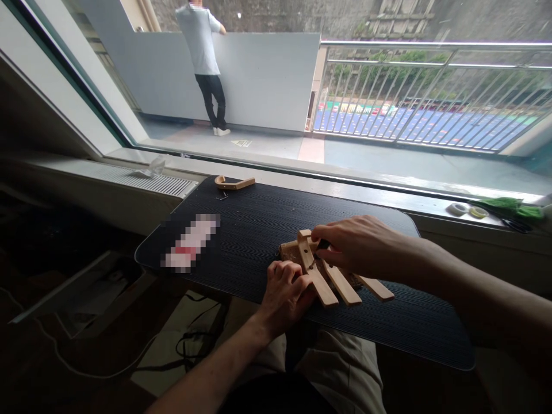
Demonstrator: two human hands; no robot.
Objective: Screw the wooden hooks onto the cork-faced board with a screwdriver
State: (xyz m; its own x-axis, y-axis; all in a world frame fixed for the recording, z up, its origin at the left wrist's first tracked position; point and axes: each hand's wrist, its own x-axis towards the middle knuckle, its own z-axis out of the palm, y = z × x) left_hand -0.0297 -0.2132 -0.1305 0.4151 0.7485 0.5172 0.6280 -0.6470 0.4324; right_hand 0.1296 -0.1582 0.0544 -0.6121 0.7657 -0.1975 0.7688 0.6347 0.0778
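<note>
A brown wooden board point(290, 250) lies on the black table, with several pale wooden hooks point(324, 287) set across it like a coat rack. My left hand point(285, 290) is curled round the board's near left side, its fingers against the leftmost hook. Above that hook, my right hand point(345, 244) is closed round a short black-handled tool point(322, 246), which looks like a screwdriver. Its thin end points down toward a hole in the hook; whether it sits in a screw is too small to tell. My right fingers partly cover the board and the hooks behind.
Another curved wooden hook point(235, 183) lies at the table's point(241, 241) far left, with small screws point(223, 196) beside it. A blurred pink packet is on the left. Tape rolls point(457, 209) and a green cloth point(513, 208) rest on the sill. A person stands outside the window.
</note>
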